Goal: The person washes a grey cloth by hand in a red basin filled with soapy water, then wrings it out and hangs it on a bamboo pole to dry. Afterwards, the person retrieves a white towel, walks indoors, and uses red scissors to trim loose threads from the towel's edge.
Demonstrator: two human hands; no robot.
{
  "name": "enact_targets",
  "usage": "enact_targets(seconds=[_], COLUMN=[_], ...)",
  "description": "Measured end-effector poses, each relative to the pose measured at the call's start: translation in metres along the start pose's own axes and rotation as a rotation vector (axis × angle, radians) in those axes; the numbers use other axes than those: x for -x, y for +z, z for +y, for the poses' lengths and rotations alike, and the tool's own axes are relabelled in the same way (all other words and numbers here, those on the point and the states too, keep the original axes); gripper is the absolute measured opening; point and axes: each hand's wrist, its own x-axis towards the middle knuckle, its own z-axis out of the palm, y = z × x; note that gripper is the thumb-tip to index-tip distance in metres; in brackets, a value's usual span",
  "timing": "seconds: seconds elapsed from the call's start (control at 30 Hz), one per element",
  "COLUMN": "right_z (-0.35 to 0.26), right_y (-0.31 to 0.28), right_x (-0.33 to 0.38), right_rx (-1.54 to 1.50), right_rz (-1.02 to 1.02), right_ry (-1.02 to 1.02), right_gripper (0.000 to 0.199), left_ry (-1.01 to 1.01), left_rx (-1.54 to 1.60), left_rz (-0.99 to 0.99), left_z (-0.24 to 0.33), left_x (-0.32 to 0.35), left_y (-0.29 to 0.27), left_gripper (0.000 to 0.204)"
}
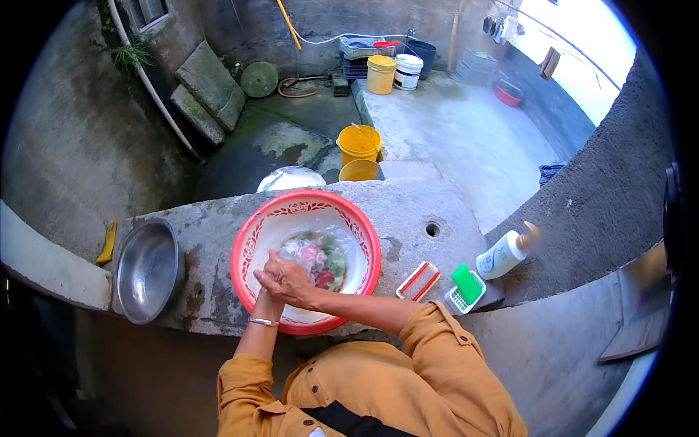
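My right hand (297,286) lies across my left hand (276,262), both together over the red-rimmed basin (372,240), just below the frame's middle; whether they grip anything, I can't tell. Lower right, a white bottle (499,257) bears print.

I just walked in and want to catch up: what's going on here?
A person in a mustard-coloured buttoned shirt has the right hand against the left hand, over a round, red-rimmed white basin holding water. What the pink-and-green patch inside is, I can't tell. A round silver metal bowl sits to the left, untouched.
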Motion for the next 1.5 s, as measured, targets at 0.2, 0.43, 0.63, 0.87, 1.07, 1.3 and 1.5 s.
enact_targets(seconds=[0.2,0.43,0.63,0.87,1.07,1.3,1.5], right_z=[0.065,0.100,0.124,-0.010,0.023,0.109,0.097], right_y=[-0.017,-0.056,-0.039,0.004,0.015,-0.045,-0.056], right_x=[-0.038,-0.044,-0.030,0.006,-0.015,-0.058,-0.030], right_rx=[0.454,0.822,0.547,0.107,0.169,0.456,0.856], right_rz=[0.224,-0.030,-0.118,0.105,0.260,-0.014,-0.029], right_ry=[-0.249,0.152,0.329,-0.093,-0.208,0.207,0.274], right_gripper=[0.023,0.046,0.046,0.029,0.022,0.043,0.048], left_ry=[-0.354,-0.316,-0.500,-0.204,-0.147,-0.156,-0.492], left_rx=[0.222,0.029,0.097,0.319,0.467,0.078,0.154], left_rz=[0.535,0.625,0.479,0.233,0.157,0.457,0.532], left_z=[0.034,0.034,0.023,0.010,0.005,0.017,0.037], left_x=[-0.012,0.003,0.001,0.014,-0.005,-0.008,0.015], left_y=[0.086,0.076,0.036,-0.014,-0.001,0.072,0.051], left_gripper=[0.041,0.056,0.064,0.063,0.048,0.052,0.075])
